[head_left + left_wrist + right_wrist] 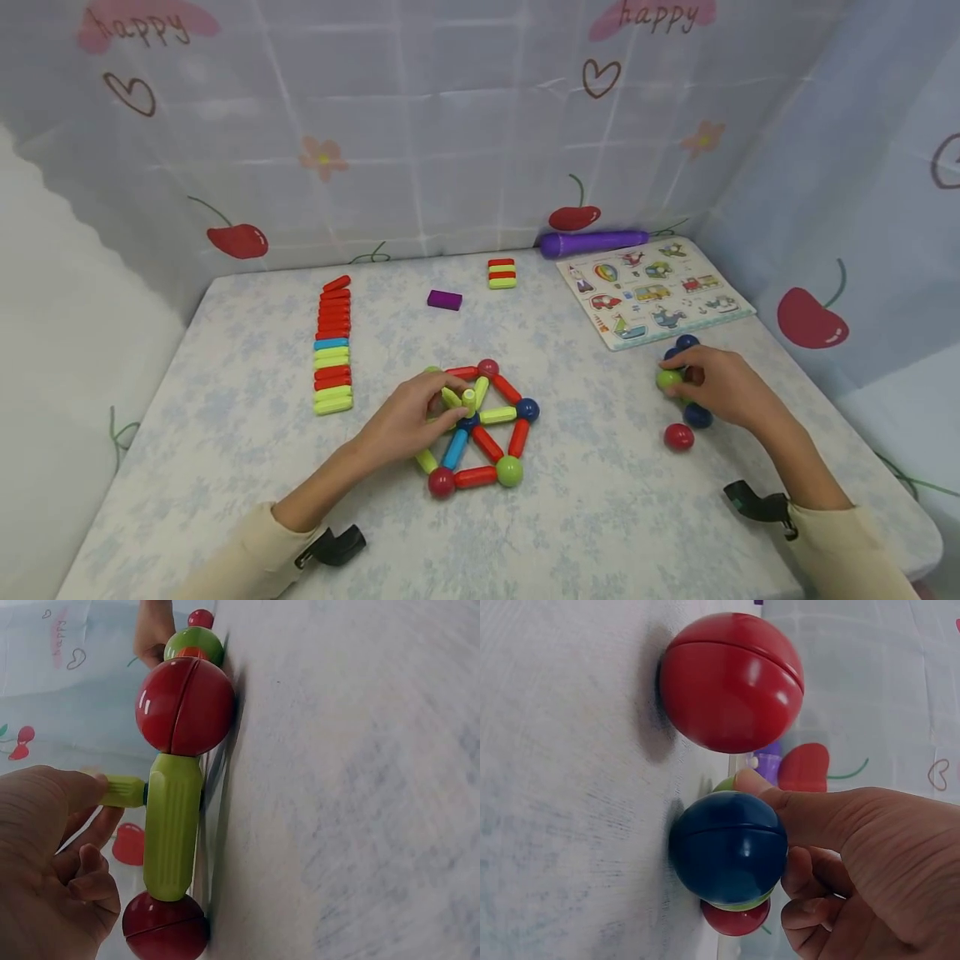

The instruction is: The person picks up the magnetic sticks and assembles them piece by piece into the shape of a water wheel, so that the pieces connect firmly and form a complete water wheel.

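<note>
Head view: a column of red, blue and yellow-green rods lies on the table, beyond the left hand and to its left. The left hand grasps an upright yellow-green rod between thumb and fingers; the left wrist view shows the same pinch. This rod is located at the fingertips, its lower end on a blue centre ball. A wheel-shaped frame of rods and balls surrounds the centre ball, lying below the left fingers and extending to their right. The hand hides part of the frame's left side. On the near side of the fingertips sits a red rim ball; to the right of it, a green rim ball. Directly right of the fingertips sits a blue rim ball.

Well beyond the left hand lie a purple block and, right of it, a set of short rods. Beyond the right hand, to its left, lie a purple stick and a picture board.

The right hand grasps a loose green ball, located left of the palm between thumb and forefinger. A loose red ball rests on the near side of the thumb; a dark blue ball rests just beneath the hand.
</note>
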`<move>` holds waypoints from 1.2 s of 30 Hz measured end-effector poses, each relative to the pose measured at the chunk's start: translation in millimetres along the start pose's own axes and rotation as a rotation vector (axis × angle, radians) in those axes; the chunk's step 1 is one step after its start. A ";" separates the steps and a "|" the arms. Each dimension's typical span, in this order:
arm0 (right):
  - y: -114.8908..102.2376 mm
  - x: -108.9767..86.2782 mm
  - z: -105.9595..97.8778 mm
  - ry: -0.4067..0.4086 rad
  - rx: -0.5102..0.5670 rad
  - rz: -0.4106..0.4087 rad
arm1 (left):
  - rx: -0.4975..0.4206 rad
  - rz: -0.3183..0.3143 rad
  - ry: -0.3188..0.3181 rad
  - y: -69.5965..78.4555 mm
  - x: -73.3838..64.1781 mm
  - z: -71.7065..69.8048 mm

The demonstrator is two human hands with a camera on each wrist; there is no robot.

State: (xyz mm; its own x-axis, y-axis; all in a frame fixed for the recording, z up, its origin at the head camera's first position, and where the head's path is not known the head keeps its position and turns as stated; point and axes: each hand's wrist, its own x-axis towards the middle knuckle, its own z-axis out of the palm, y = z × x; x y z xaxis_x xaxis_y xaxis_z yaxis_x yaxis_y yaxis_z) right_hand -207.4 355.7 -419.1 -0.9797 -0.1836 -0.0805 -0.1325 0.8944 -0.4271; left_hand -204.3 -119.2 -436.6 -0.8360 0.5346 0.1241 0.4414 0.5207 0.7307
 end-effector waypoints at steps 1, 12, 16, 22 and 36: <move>0.6 -0.1 0.2 0.002 -0.003 -0.003 | 0.003 0.002 -0.003 -0.1 0.4 -0.1; -9.9 2.3 8.4 0.078 -0.016 -0.079 | 0.147 -0.023 -0.069 -30.4 -29.4 -49.7; -36.7 9.4 8.1 0.169 -0.005 -0.183 | 0.162 -0.071 -0.110 -47.0 -43.4 -58.2; -99.3 25.0 15.2 0.223 0.109 -0.382 | 0.102 -0.070 -0.104 -56.2 -48.0 -55.3; -207.0 59.1 56.0 -0.073 0.378 -0.644 | 0.079 -0.058 -0.095 -54.9 -46.2 -54.6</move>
State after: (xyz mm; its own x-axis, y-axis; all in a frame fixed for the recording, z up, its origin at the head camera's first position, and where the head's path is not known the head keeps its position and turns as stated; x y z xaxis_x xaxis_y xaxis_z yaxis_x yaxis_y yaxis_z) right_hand -229.4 136.8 -385.8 -0.7116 -0.6618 0.2360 -0.6028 0.4024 -0.6890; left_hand -207.8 -208.9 -445.8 -0.8280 0.5605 0.0159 0.4204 0.6018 0.6790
